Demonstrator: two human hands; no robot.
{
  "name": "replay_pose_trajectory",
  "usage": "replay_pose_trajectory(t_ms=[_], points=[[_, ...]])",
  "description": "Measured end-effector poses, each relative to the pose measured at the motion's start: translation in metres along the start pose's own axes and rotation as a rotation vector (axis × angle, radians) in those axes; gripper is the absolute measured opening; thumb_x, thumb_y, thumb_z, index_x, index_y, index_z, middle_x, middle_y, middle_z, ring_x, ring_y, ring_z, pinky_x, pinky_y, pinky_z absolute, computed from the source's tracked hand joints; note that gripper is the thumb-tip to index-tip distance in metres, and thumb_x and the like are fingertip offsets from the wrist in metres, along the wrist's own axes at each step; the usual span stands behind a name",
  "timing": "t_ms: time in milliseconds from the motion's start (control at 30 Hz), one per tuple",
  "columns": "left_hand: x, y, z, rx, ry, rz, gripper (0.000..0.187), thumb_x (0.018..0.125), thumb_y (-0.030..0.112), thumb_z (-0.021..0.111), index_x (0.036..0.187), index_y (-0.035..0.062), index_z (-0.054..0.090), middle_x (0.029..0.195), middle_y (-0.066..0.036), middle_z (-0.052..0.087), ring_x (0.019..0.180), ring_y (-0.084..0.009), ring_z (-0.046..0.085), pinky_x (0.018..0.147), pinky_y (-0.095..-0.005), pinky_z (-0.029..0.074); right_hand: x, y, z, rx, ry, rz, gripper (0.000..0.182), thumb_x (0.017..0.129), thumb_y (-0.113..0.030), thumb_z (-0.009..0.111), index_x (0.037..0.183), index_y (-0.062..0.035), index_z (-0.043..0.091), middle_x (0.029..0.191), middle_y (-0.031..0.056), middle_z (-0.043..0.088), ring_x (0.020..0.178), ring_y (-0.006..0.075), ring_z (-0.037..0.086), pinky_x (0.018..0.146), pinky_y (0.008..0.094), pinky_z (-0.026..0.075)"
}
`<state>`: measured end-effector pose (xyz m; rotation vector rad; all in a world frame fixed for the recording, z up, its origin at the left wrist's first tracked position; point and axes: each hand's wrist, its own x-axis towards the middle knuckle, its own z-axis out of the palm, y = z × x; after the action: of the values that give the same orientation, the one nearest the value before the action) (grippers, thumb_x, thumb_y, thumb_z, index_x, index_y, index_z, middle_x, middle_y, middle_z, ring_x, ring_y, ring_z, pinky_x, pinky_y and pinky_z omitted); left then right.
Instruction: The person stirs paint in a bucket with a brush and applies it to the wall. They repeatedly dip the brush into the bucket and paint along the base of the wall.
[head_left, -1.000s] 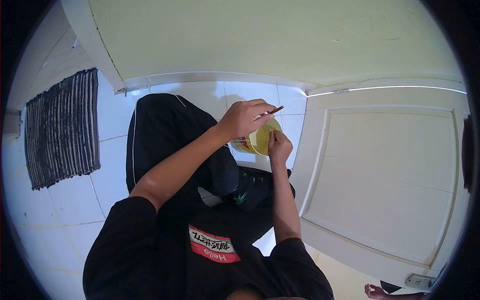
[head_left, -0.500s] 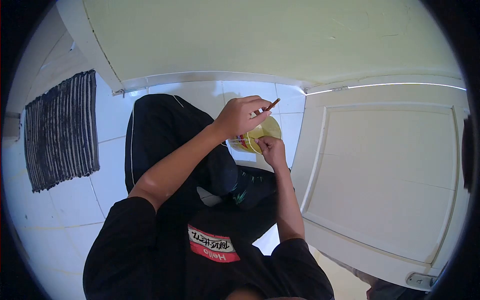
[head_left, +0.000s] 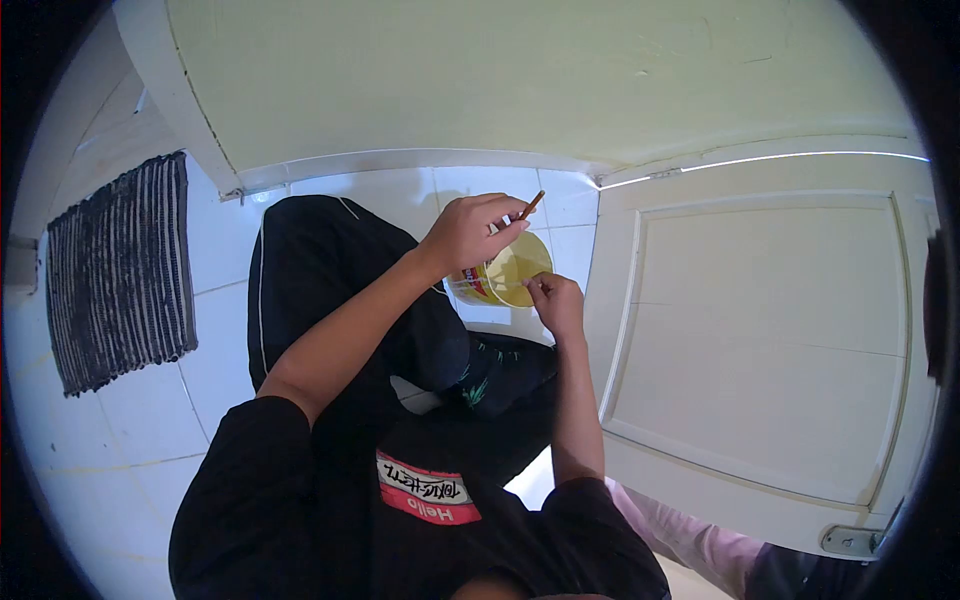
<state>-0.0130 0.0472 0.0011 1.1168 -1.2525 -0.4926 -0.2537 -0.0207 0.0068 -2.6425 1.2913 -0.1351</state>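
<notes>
My left hand point(head_left: 478, 232) is closed in a pinch on a thin brown stick point(head_left: 533, 205), which points up and to the right above a small yellow bucket point(head_left: 520, 258). The bucket stands on the floor in front of my crossed legs, with a red label on its side and a pale thin handle. My right hand point(head_left: 558, 302) is at the near right of the bucket's mouth, thumb and forefinger pressed together. Whatever is between those fingers is too small to make out. My left hand partly hides the bucket's far left side.
A white panelled door point(head_left: 770, 330) stands close on my right, with a metal latch plate point(head_left: 850, 540). Ahead is a pale green wall point(head_left: 520, 80). On the white tiles to the left lies a dark striped rug point(head_left: 120, 275). Pink cloth point(head_left: 690, 530) shows below the door.
The brown stick has tipped more upright in my left hand. My right hand has moved slightly right relative to the bucket's rim. More pink cloth shows at the lower right.
</notes>
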Motion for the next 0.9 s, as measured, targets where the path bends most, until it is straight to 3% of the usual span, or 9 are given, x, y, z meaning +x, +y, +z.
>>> replay_pose_trajectory(t_ms=[167,267,367,467,600,700,800,867,900], points=[[0.000,-0.001,0.000,0.024,0.013,-0.017,0.018,0.089,0.014,0.068,0.103,0.0040,0.070,0.094,-0.011,0.072,0.071,-0.0183,0.070,0.064,-0.0297,0.056,-0.012,0.011,0.014,0.117,0.132,0.315,0.026,0.085,-0.029,0.072,0.079,-0.0036,0.072,0.062,0.0129,0.064,0.054,0.0278,0.062,0.055,0.0391,0.048],[-0.001,-0.003,0.005,0.008,0.030,-0.040,0.014,0.089,0.020,0.067,0.095,0.0077,0.067,0.087,-0.008,0.070,0.073,-0.0249,0.069,0.066,-0.0353,0.054,-0.013,0.028,0.031,0.164,0.176,0.331,0.025,0.086,-0.028,0.072,0.083,-0.0037,0.072,0.062,0.0125,0.064,0.054,0.0263,0.062,0.055,0.0380,0.048],[-0.002,-0.002,0.005,0.007,0.012,-0.064,0.015,0.089,0.021,0.067,0.095,0.0079,0.067,0.087,-0.008,0.070,0.074,-0.0256,0.069,0.067,-0.0356,0.054,-0.010,0.008,0.020,0.007,0.242,0.337,0.023,0.085,-0.027,0.072,0.090,-0.0046,0.072,0.062,0.0122,0.063,0.052,0.0251,0.058,0.054,0.0382,0.046],[-0.004,0.002,0.004,0.039,0.007,-0.065,0.015,0.089,0.021,0.067,0.096,0.0079,0.067,0.087,-0.008,0.070,0.076,-0.0257,0.069,0.068,-0.0357,0.053,-0.011,0.000,0.013,0.124,0.385,0.334,0.022,0.089,-0.021,0.071,0.095,0.0001,0.070,0.060,0.0030,0.059,0.052,0.0109,0.051,0.050,0.0294,0.041],[-0.006,0.003,0.005,0.041,-0.013,-0.061,0.016,0.089,0.020,0.067,0.098,0.0066,0.067,0.088,-0.009,0.070,0.077,-0.0241,0.070,0.067,-0.0342,0.054,-0.016,0.004,0.011,0.978,0.264,0.488,0.019,0.095,-0.019,0.064,0.089,-0.0013,0.069,0.058,-0.0051,0.050,0.046,0.0059,0.042,0.044,0.0228,0.033],[-0.010,-0.003,0.014,0.050,-0.022,0.000,0.018,0.088,0.018,0.069,0.100,0.0046,0.068,0.090,-0.010,0.071,0.076,-0.0213,0.070,0.064,-0.0312,0.055,-0.027,0.004,0.018,1.115,0.174,0.490,0.022,0.096,-0.020,0.063,0.082,-0.0027,0.068,0.056,-0.0056,0.048,0.046,0.0027,0.037,0.042,0.0224,0.026],[-0.013,-0.005,0.019,0.065,-0.051,0.022,0.019,0.088,0.019,0.070,0.099,0.0047,0.067,0.091,-0.010,0.071,0.077,-0.0230,0.070,0.065,-0.0323,0.055,-0.027,0.007,0.025,0.885,0.251,0.309,0.008,0.091,-0.009,0.067,0.094,-0.0020,0.066,0.063,-0.0049,0.048,0.056,0.0042,0.044,0.051,0.0217,0.035],[-0.016,-0.002,0.021,0.097,-0.081,0.031,0.019,0.087,0.020,0.071,0.098,0.0047,0.067,0.092,-0.010,0.070,0.077,-0.0242,0.069,0.067,-0.0337,0.055,-0.026,0.000,0.028,0.871,0.257,0.266,0.023,0.086,-0.001,0.069,0.108,-0.0010,0.063,0.069,-0.0046,0.050,0.065,0.0051,0.048,0.060,0.0217,0.039],[-0.016,-0.001,0.023,0.125,-0.086,0.020,0.018,0.086,0.020,0.071,0.096,0.0057,0.067,0.091,-0.009,0.070,0.080,-0.0246,0.068,0.069,-0.0347,0.054,-0.025,-0.003,0.027,0.870,0.256,0.218,0.023,0.087,-0.002,0.069,0.109,-0.0013,0.064,0.069,-0.0045,0.050,0.064,0.0049,0.047,0.058,0.0217,0.039]])
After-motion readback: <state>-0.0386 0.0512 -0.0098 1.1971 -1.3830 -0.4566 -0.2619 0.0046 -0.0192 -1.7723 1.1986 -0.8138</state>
